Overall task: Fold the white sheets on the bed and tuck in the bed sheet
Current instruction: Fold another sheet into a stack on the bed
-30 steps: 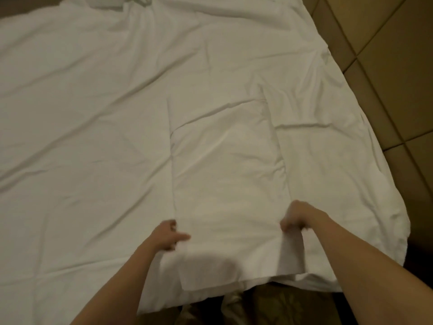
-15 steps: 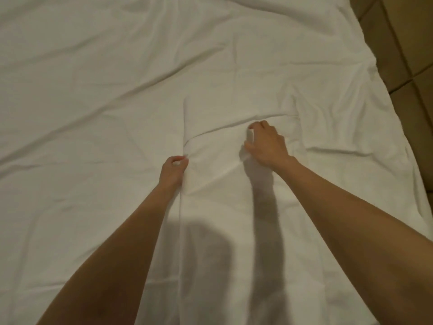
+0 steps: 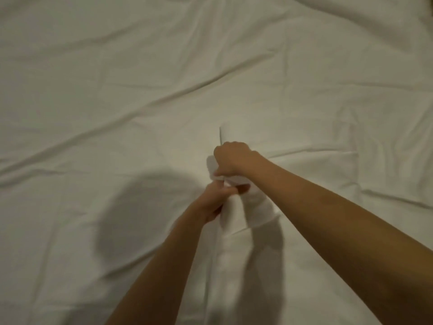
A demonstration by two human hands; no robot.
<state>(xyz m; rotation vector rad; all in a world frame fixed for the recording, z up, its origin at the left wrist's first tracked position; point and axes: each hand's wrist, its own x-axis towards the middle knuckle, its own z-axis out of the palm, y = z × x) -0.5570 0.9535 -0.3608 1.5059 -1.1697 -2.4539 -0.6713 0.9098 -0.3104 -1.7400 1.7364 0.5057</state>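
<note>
A folded white sheet (image 3: 255,209) lies lengthwise on the bed, running from the bottom of the view to the middle. My right hand (image 3: 230,159) grips its far end, fingers curled round a bunched fold. Just below it, my left hand (image 3: 216,199) pinches the sheet's left edge, lifting the cloth a little off the bed. The white bed sheet (image 3: 105,102) covers the whole mattress, wrinkled with long diagonal creases.
A small dark corner of floor (image 3: 430,10) shows at the top right. A round shadow (image 3: 145,216) falls on the bed left of my arms. Ridges of rumpled bed sheet (image 3: 351,137) rise to the right of the folded sheet.
Both hands have moved further up the folded sheet and come close together. The right hand went from resting on the cloth to gripping it. The view has shifted forward, hiding the floor.
</note>
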